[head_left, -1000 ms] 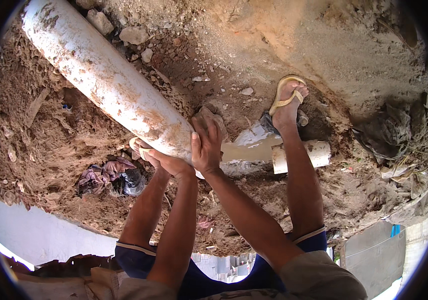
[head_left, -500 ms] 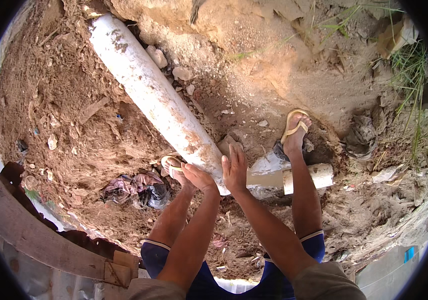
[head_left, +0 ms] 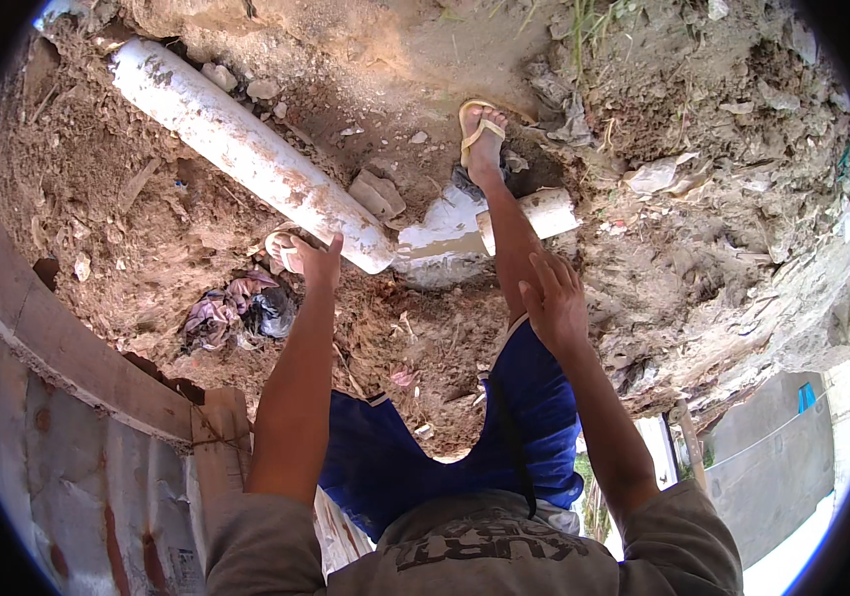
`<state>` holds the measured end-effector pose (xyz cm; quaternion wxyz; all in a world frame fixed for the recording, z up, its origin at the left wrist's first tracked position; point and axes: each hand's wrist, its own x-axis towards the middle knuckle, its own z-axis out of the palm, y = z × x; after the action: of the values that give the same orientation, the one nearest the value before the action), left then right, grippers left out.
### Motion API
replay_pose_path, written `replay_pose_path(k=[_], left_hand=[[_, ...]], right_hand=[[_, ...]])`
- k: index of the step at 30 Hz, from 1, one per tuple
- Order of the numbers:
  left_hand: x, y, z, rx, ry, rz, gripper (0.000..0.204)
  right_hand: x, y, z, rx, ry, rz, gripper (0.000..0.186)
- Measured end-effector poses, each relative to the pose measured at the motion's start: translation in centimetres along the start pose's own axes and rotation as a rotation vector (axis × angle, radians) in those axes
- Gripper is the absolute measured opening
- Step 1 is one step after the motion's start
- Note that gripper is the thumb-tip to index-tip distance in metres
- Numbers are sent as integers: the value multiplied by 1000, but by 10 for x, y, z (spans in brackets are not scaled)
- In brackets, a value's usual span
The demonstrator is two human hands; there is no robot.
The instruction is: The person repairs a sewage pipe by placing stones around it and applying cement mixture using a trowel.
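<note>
Right hand (head_left: 557, 306): open, fingers extended, thumb apart; positioned just beside the right leg (head_left: 516, 248) in view.
Left hand (head_left: 318, 264): open, thumb and fingers parted; located at the near end of the long pipe; contact not determinable.
Long pipe (head_left: 251, 151): white, soil-stained; laid diagonally on soil (head_left: 142, 308).
Short pipe (head_left: 542, 216): off-white; partly hidden behind the right leg.
Stone (head_left: 377, 192): resting just beside the long pipe.
</note>
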<state>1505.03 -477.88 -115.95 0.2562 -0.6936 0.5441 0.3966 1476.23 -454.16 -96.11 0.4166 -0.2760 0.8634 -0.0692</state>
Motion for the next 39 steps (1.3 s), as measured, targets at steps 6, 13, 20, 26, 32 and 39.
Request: replay_pose_path(k=[6, 13, 20, 26, 32, 39], left_hand=[[-124, -52, -72, 807, -340, 391, 78], [-298, -21, -171, 1005, -305, 305, 73], [-376, -26, -201, 534, -353, 90, 79], [-417, -52, -194, -106, -271, -166, 77], [-465, -14, -183, -625, -121, -403, 71], [-492, -17, -160, -857, 83, -379, 72]], right_hand=[[-108, 6, -34, 311, -126, 195, 61], [-141, -3, -98, 389, -239, 182, 71], [-132, 21, -180, 499, -421, 297, 63], [-49, 19, -298, -175, -37, -111, 63], [77, -17, -435, -743, 307, -375, 67], [192, -75, -466, -1101, 257, -704, 64]])
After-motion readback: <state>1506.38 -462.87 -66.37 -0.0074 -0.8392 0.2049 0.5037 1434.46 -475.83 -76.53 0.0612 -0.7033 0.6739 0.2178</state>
